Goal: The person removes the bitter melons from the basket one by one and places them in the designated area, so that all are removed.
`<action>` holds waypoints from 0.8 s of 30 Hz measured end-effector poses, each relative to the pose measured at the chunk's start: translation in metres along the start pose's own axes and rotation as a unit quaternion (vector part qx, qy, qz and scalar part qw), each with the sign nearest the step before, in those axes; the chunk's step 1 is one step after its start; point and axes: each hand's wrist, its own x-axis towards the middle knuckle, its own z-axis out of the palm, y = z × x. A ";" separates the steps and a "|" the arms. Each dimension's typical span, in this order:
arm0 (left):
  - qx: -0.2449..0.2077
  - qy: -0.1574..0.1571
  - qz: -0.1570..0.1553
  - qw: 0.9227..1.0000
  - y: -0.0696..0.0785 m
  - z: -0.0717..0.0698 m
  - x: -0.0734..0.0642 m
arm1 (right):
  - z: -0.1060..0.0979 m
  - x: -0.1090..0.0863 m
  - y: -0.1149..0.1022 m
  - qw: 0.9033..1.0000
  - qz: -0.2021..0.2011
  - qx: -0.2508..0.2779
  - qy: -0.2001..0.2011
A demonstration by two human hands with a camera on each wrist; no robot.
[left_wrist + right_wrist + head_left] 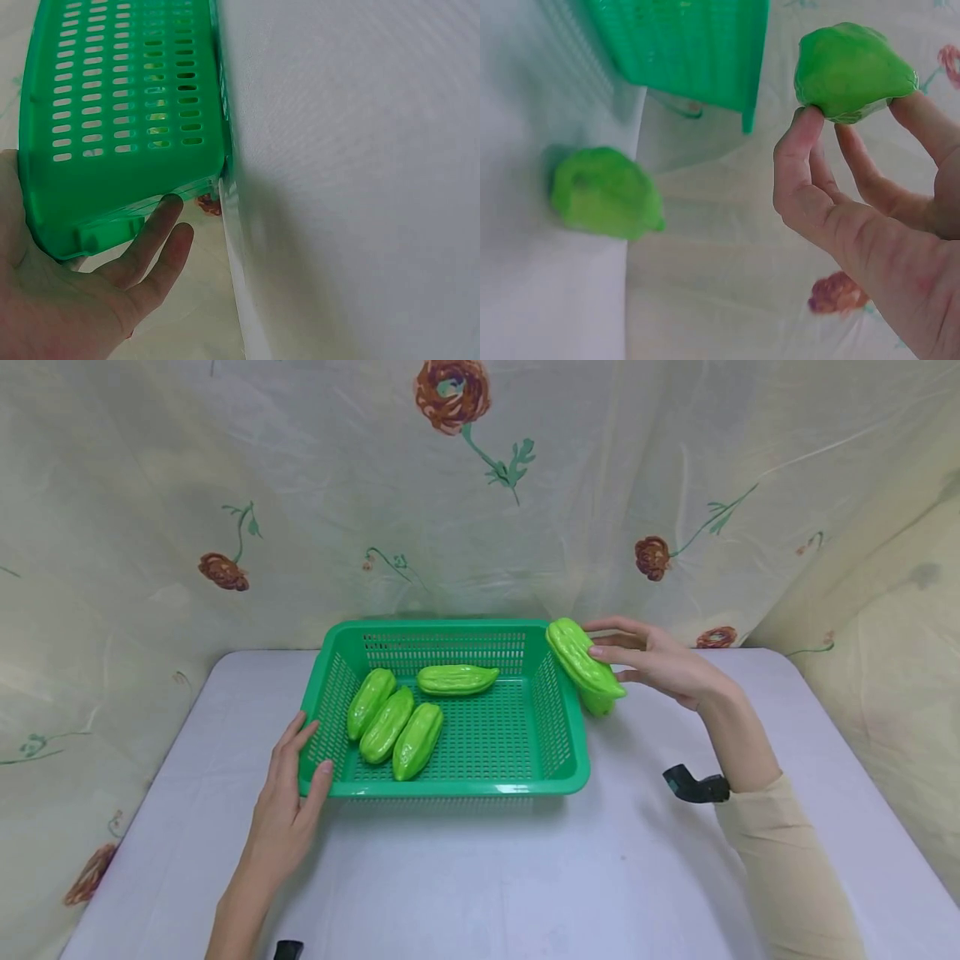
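Note:
A green plastic basket (480,788) holds several ridged, light-green bitter melons; three lie side by side at its left, and one bitter melon (457,680) lies crosswise near the back wall. My left hand (283,814) grips the basket's near left corner, with the thumb over the rim; the left wrist view shows fingers (161,225) beneath the rim. Above the basket's right rim, my right hand (660,664) holds another bitter melon (581,657) between thumb and fingers. Below it, a further bitter melon (604,193) rests on the table outside the basket, mostly hidden in the head view.
The basket stands toward the back of a table with a white cloth (465,877). Behind the table hangs a pale curtain (315,485) with brown flowers, which continues along both sides. A small black device (696,785) sits at the right wrist.

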 end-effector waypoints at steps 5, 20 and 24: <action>-0.002 0.000 0.001 1.000 0.000 0.000 0.000 | -0.009 0.000 0.013 1.000 0.008 0.012 0.010; -0.003 0.001 0.006 1.000 -0.002 0.001 0.000 | -0.028 -0.004 0.043 0.997 0.010 0.064 0.038; -0.003 0.003 0.007 1.000 -0.003 0.001 0.001 | -0.031 -0.004 0.049 0.995 0.010 0.086 0.044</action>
